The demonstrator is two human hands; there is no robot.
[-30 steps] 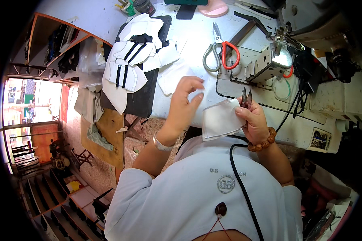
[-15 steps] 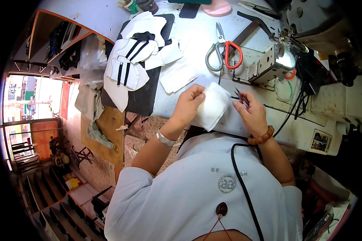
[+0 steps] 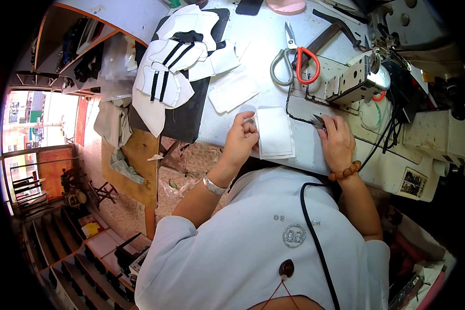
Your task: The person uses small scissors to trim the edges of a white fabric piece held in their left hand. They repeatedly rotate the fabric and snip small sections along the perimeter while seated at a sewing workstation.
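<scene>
On the desk, two pairs of scissors lie side by side, one grey, one red-handled. Left of them sits a stack of white pieces with black stripes, resting on a black mat. A loose white piece lies just beside the stack. The sewing machine stands at the right. A pink dish sits at the far edge.
</scene>
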